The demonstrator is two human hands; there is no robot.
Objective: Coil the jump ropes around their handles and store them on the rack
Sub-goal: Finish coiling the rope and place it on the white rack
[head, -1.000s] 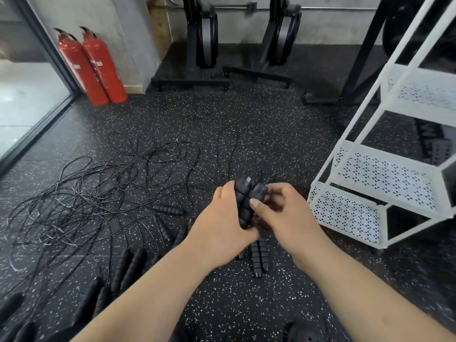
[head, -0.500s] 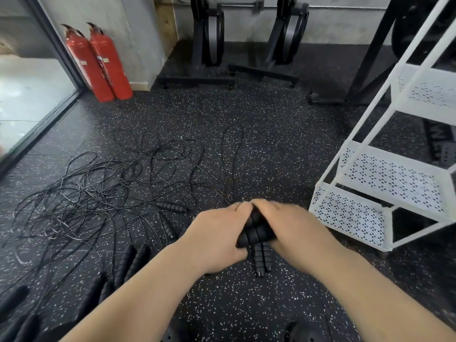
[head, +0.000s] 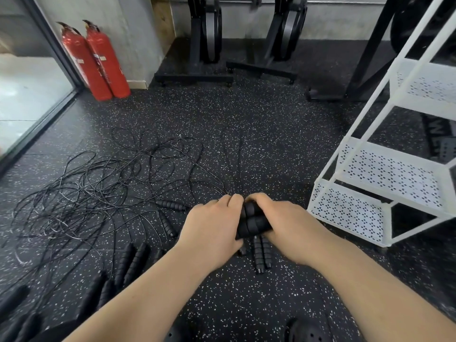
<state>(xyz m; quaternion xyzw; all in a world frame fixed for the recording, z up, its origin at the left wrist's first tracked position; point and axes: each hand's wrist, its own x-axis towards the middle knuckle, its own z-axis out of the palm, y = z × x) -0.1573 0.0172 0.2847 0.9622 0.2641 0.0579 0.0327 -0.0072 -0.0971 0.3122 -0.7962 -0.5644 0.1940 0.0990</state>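
A pair of black ribbed jump rope handles (head: pixel 253 221) lies sideways between my two hands, low over the speckled floor. My left hand (head: pixel 212 227) grips the handles from the left and my right hand (head: pixel 283 224) grips them from the right, fingertips meeting on top. A tangle of thin black ropes (head: pixel 98 188) spreads over the floor to the left. More black handles lie loose: a pair (head: pixel 261 253) just below my hands, one handle (head: pixel 171 205) to the left, several (head: pixel 130 262) at lower left. The white perforated rack (head: pixel 385 193) stands at the right, shelves bare.
Two red fire extinguishers (head: pixel 96 62) stand by the wall at the back left, beside a glass door (head: pixel 27 95). Black machine stands (head: pixel 204 45) line the back wall. A dark frame post (head: pixel 365 53) rises behind the rack.
My hands lowered the handles from upright at chest height to a sideways position near the floor, and both hands closed over them.
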